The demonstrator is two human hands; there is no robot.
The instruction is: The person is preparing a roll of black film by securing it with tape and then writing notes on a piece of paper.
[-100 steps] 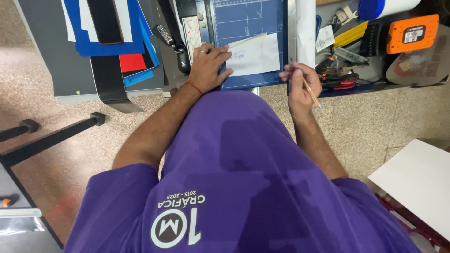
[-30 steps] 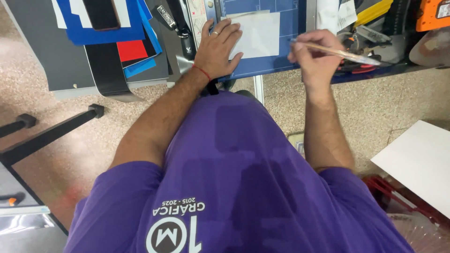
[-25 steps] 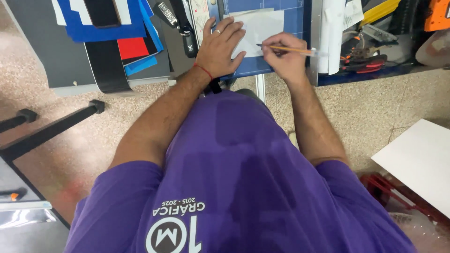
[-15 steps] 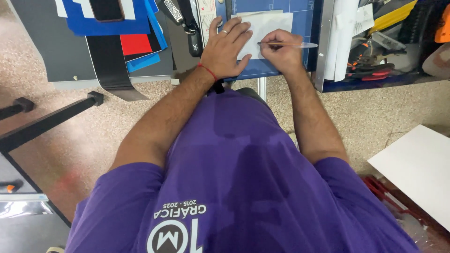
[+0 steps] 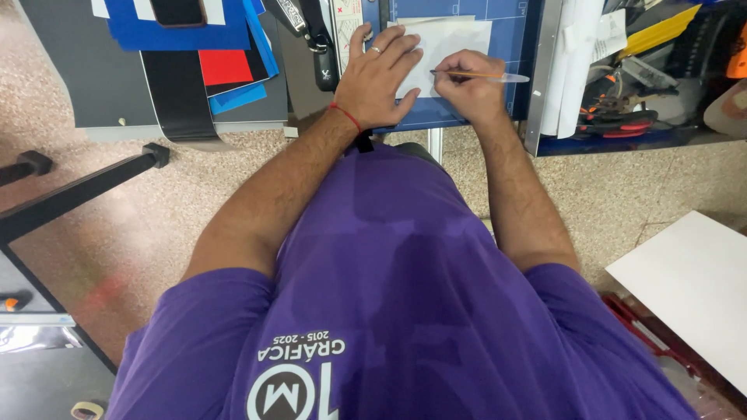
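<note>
A white sheet of paper (image 5: 459, 39) lies on a blue gridded cutting mat (image 5: 506, 15) at the table's front edge. My left hand (image 5: 381, 74) rests flat on the sheet's left part, fingers spread, a red cord at the wrist. My right hand (image 5: 467, 85) grips a thin pen (image 5: 478, 75) with a clear cap end, its tip pointing left onto the paper near my left fingertips. My purple shirt fills the lower half of the view.
Blue, red and black sheets (image 5: 210, 47) are stacked on the grey tabletop at left. Folded white papers (image 5: 572, 54) and assorted tools (image 5: 622, 117) lie right of the mat. A white board (image 5: 692, 288) sits low at right; a black bar (image 5: 78, 190) crosses the speckled floor.
My right hand brought the pen from the right side over onto the paper, tip now pointing left beside my left hand. My left hand stayed pressing the sheet.
</note>
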